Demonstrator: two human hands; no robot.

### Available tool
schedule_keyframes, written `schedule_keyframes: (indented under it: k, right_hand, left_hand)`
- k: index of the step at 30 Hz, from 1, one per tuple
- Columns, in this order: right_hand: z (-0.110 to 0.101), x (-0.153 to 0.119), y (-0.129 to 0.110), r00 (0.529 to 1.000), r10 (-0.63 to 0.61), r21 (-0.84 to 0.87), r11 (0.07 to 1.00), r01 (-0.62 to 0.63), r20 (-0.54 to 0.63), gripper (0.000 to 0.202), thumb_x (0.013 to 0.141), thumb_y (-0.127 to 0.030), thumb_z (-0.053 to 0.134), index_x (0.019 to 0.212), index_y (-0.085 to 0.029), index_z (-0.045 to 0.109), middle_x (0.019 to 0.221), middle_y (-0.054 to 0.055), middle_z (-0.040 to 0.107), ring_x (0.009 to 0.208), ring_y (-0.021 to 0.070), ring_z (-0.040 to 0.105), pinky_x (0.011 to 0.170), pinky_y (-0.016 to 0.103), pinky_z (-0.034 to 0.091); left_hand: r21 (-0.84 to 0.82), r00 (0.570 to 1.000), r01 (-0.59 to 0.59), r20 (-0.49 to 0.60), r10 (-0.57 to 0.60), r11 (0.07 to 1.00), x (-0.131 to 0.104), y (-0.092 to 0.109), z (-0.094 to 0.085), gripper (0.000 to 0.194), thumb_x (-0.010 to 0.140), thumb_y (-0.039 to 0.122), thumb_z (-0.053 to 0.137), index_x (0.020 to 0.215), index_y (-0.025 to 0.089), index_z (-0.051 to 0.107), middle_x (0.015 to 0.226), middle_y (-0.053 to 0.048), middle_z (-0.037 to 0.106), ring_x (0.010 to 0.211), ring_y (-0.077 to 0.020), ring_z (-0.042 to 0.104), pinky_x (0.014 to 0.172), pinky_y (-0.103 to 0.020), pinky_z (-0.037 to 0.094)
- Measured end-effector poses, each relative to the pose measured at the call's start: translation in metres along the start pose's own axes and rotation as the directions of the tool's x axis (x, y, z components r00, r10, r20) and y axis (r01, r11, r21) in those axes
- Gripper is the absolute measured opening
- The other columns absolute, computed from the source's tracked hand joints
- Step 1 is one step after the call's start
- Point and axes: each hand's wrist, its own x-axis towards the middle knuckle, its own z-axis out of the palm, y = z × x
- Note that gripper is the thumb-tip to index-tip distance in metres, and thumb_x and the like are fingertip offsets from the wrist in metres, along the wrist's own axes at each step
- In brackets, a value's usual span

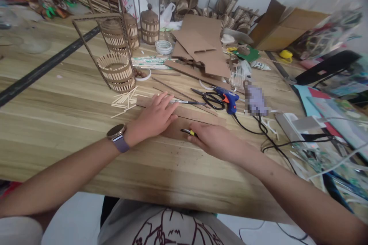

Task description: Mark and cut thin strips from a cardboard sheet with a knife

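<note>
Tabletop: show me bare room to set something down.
Widest bare tabletop patch: between black strip and left forearm, left of the nearest lantern. Smaller: near the front edge, between that and the right forearm. Crowded: the right, around the glue gun and cables; the back, around cardboard sheets.

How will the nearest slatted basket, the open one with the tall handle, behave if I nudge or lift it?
The basket is probably light for its size, being thin slats with gaps between. Its handle rises well above the body, so a high push might tip it. Squeezing the slim slats could break one.
</note>
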Motion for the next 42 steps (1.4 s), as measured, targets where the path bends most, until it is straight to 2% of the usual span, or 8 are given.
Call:
schedule_keyframes:
  k: [4,9,13,20,31,37,42]
  right_hand:
    - [0.001,0.009,-0.011,0.998,0.009,-0.154,0.988,0.0,0.057,0.031,0.105,-0.036,0.045,0.126,-0.017,0.059,0.103,0.011,0.078,0.09,0.0277,0.074,0.063,0.031,0.042]
    - [-0.002,0.014,-0.017,0.992,0.03,-0.191,0.982,-0.007,0.122,0.037,0.105,-0.036,0.044,0.135,-0.016,0.054,0.104,0.012,0.078,0.093,0.0287,0.074,0.064,0.032,0.046]
    - [-0.005,0.017,-0.02,0.986,0.034,-0.212,0.977,0.001,0.161,0.04,0.106,-0.035,0.043,0.139,-0.015,0.052,0.101,0.013,0.078,0.093,0.0294,0.074,0.065,0.033,0.047]
    - [-0.012,0.02,-0.026,0.971,0.042,-0.228,0.974,0.013,0.234,0.037,0.105,-0.031,0.043,0.137,-0.014,0.052,0.099,0.012,0.078,0.09,0.029,0.074,0.062,0.032,0.043]
    - [-0.005,0.027,-0.016,0.972,-0.025,-0.236,0.968,0.082,0.235,0.029,0.102,-0.023,0.045,0.126,-0.021,0.061,0.091,0.009,0.078,0.079,0.0264,0.075,0.057,0.03,0.042]
    - [-0.008,0.031,-0.019,0.957,-0.007,-0.256,0.963,0.084,0.29,0.033,0.1,-0.02,0.048,0.13,-0.019,0.06,0.091,0.01,0.078,0.08,0.0281,0.075,0.057,0.03,0.042]
    - [-0.019,0.034,-0.027,0.942,-0.042,-0.288,0.947,0.144,0.333,0.031,0.1,-0.017,0.047,0.127,-0.015,0.062,0.09,0.013,0.077,0.08,0.0292,0.076,0.055,0.031,0.041]
  left_hand:
    - [0.027,0.999,0.001,0.04,-0.002,1.0,0.009,0.005,0.007,0.048,0.106,0.035,0.046,0.144,0.007,0.053,0.153,-0.026,0.045,0.145,-0.0439,0.037,0.116,-0.065,0.032]
    - [0.035,0.997,0.038,0.067,-0.04,0.999,0.016,0.006,0.02,0.057,0.106,0.045,0.046,0.149,0.009,0.049,0.154,-0.025,0.046,0.146,-0.0437,0.036,0.115,-0.066,0.031]
    - [0.03,0.997,0.048,0.066,-0.05,0.998,0.015,0.007,0.025,0.061,0.107,0.047,0.043,0.152,0.007,0.045,0.156,-0.026,0.043,0.148,-0.0434,0.034,0.117,-0.065,0.029]
    - [0.015,0.996,0.06,0.07,-0.061,0.998,0.014,0.009,0.025,0.061,0.107,0.048,0.043,0.152,0.007,0.045,0.157,-0.025,0.042,0.148,-0.0423,0.033,0.118,-0.064,0.028]
    - [0.025,0.993,0.079,0.085,-0.081,0.997,0.015,0.011,0.025,0.061,0.106,0.048,0.046,0.153,0.009,0.045,0.159,-0.024,0.041,0.149,-0.0417,0.032,0.12,-0.063,0.026]
    - [0.02,0.989,0.091,0.113,-0.092,0.996,0.016,0.014,0.02,0.062,0.106,0.049,0.046,0.154,0.01,0.044,0.159,-0.023,0.04,0.149,-0.0416,0.032,0.12,-0.063,0.026]
    - [0.006,0.99,0.094,0.106,-0.094,0.996,0.016,0.014,0.02,0.06,0.106,0.047,0.047,0.154,0.011,0.044,0.16,-0.023,0.039,0.149,-0.0414,0.032,0.12,-0.064,0.026]
